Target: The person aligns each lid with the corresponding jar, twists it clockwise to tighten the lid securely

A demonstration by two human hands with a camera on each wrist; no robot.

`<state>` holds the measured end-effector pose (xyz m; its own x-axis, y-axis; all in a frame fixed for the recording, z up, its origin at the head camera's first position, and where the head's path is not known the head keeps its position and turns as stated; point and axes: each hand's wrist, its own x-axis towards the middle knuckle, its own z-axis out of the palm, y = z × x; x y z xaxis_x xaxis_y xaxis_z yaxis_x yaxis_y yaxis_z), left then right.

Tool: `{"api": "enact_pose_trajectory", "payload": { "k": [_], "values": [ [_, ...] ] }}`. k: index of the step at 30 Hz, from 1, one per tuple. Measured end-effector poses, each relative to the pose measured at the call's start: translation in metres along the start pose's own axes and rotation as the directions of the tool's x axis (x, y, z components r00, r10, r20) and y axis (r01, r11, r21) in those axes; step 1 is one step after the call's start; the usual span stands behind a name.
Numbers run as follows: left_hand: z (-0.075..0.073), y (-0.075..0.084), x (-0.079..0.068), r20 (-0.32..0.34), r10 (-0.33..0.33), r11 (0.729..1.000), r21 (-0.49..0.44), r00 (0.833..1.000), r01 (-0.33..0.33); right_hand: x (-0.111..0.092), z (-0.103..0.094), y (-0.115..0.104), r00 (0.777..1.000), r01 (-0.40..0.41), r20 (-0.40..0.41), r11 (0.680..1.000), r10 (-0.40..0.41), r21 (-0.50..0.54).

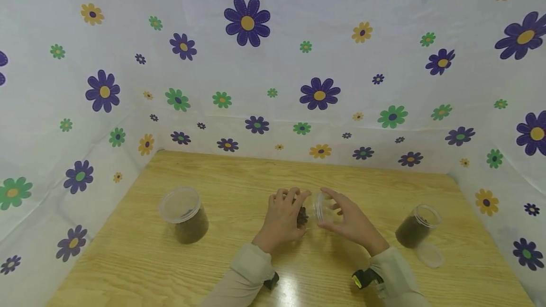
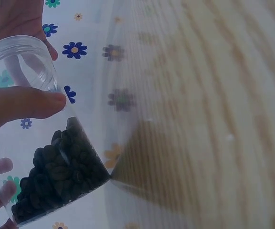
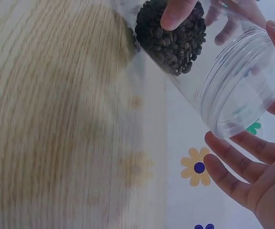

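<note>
A clear plastic jar (image 3: 211, 90) with a threaded neck leans over in front of me, its mouth turned to the right. Dark coffee beans (image 2: 56, 167) lie heaped at its base end. My left hand (image 1: 281, 217) grips the jar's body, the thumb (image 2: 37, 101) across the wall near the neck. The jar's lower edge meets its reflection on the wooden table in the left wrist view. My right hand (image 1: 351, 224) holds the mouth end, thumb and fingers (image 3: 232, 164) at opposite sides of the rim. No lid shows on this jar.
On the wooden table (image 1: 239, 174), a wider jar (image 1: 189, 224) of dark contents stands at the left. A smaller jar (image 1: 411, 231) of dark contents stands at the right, with a round clear lid (image 1: 430, 255) lying beside it. Flower-patterned cloth (image 1: 273, 70) encloses the back and sides.
</note>
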<state>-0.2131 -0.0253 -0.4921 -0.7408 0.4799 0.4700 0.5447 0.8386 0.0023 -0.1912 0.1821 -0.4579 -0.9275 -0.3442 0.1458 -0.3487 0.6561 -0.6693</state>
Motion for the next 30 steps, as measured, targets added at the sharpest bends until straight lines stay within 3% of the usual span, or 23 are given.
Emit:
{"api": "enact_pose_trajectory", "payload": {
  "k": [12,20,23,30],
  "values": [
    [-0.003,-0.001,-0.001,0.023,-0.027,0.999,-0.046,0.999,0.028,0.001,0.001,0.0,1.0,0.008,-0.002,1.0,-0.008,0.027],
    [-0.002,-0.005,-0.002,0.053,-0.103,0.978,-0.176,0.993,0.111,0.001,0.005,0.007,1.0,-0.014,0.006,0.997,0.013,0.077],
    [-0.001,-0.007,-0.002,0.067,-0.134,0.954,-0.261,0.989,0.147,0.001,0.007,0.009,1.0,-0.018,0.009,0.996,0.017,0.084],
    [-0.004,-0.01,-0.003,0.109,-0.18,0.859,-0.466,0.978,0.211,0.004,0.011,0.01,1.0,-0.027,0.012,0.994,0.026,0.103]
  ]
}}
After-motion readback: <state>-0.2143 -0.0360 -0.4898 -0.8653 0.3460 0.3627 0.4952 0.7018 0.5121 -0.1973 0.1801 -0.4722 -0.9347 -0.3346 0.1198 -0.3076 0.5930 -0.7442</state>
